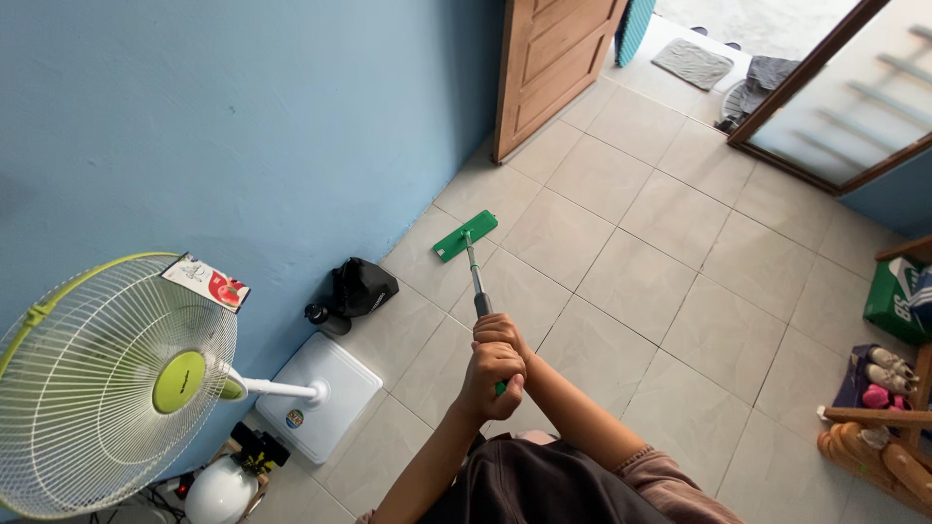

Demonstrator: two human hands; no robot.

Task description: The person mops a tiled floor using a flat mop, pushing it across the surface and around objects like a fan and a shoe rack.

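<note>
**Tiled room, blue wall: both hands stacked on a mop handle**

Room: pale square floor tiles (641,281), blue wall (291,116) on the left, wooden door (553,58) open at the far end.

Nearest: the person's dark lap and both forearms, cut off by the bottom edge. Left hand (490,380) is wrapped tight around the mop handle (476,277), fingers closed on it. Right hand (502,333) sits directly above, touching the left, also closed on the handle. Which fingers overlap: can't tell, the hands hide each other. The handle's upper end is buried inside the grips; only a green sliver shows under the left hand.

The handle runs away from the hands, tilted, down to a flat green mop head (465,236) lying on the tiles near the wall, well ahead of the hands.

Left, near: stand fan (116,383), white grille, lime hub, partly out of frame; a small printed card (206,282) sits on its top rim. White square fan base (320,393) against the wall. Below it a white round container (221,492) and dark clutter, too cramped to identify.

Further along the wall: black bag (362,287) with a small dark object beside it, unclear.

Right edge: green box (901,296), shoes (888,374) on a wooden rack, all cropped.

Far: grey mat (691,63) past the doorway, glass door (854,97) on the right.
</note>
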